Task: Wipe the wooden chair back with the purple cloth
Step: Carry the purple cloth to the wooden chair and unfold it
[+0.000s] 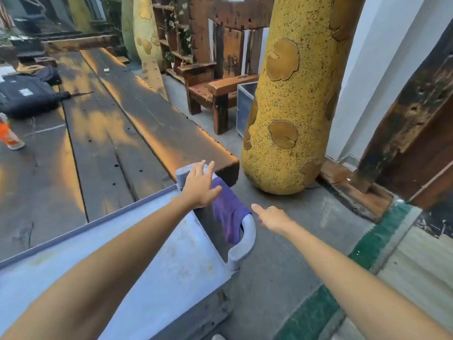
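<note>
The purple cloth (229, 212) hangs over the grey handle (246, 238) of a metal cart (171, 253) in the lower middle. My left hand (199, 184) is spread flat over the handle's far end, its palm touching the cloth's upper edge. My right hand (270, 217) reaches in from the right with fingers extended, its fingertip just beside the cloth and holding nothing. The wooden chair (220, 69) with its tall dark back (232, 18) stands farther off, past the table end.
A long dark wooden table (110, 123) runs along the left, with a black bag (27, 94) and an orange bottle (8, 133) on it. A large yellow speckled sculpture (291, 99) stands between cart and chair. A grey box (245, 104) sits beside the chair.
</note>
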Motion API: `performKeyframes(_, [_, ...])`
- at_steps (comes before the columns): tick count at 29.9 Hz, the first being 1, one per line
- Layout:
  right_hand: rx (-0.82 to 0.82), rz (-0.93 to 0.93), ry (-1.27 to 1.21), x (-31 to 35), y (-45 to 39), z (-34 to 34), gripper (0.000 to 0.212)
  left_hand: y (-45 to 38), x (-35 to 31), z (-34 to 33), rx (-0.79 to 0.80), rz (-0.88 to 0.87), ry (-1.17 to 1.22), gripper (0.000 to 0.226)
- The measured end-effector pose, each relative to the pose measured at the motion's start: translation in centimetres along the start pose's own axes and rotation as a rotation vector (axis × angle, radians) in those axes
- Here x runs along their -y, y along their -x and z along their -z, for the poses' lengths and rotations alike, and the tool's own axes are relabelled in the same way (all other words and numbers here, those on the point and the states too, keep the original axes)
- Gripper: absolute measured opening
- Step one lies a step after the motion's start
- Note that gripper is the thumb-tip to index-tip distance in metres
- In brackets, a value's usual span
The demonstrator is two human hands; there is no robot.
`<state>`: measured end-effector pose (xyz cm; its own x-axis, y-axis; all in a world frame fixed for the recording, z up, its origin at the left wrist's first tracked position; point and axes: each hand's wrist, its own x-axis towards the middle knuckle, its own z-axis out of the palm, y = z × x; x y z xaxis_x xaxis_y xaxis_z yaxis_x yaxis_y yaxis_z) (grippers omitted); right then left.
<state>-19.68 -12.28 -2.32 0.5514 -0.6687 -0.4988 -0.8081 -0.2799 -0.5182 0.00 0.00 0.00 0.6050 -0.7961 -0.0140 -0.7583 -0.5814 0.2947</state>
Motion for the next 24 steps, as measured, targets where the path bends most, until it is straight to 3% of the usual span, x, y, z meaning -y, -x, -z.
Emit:
performKeyframes(5, [0.413,-0.19,-0.567,1.0,-4.3,-1.5,0.055,-5.0,0.4,-3.3,0.089,0.032,0.008,0.075])
performKeyframes(9, [0.325,-0.133,-0.892,2.8,-7.5,-1.5,0.036,-8.6,1.1,-4.7,0.194,0.026,-0.115,0.062])
performKeyframes(16, [0.283,0.036,-1.353,5.7,-11.1,-0.4,0.039,-13.4,0.9,-4.9,0.41,0.05,-0.219,0.054])
performKeyframes(20, [0.326,0.108,-1.498,5.8,-12.6,1.6,0.042,-15.8,-0.2,-3.9,0.495,0.209,0.085,0.056])
performKeyframes(24, [0.325,0.085,-1.527,5.6,-14.9,4.9,0.052,-18.3,-1.3,-2.4,0.464,0.344,0.473,0.051])
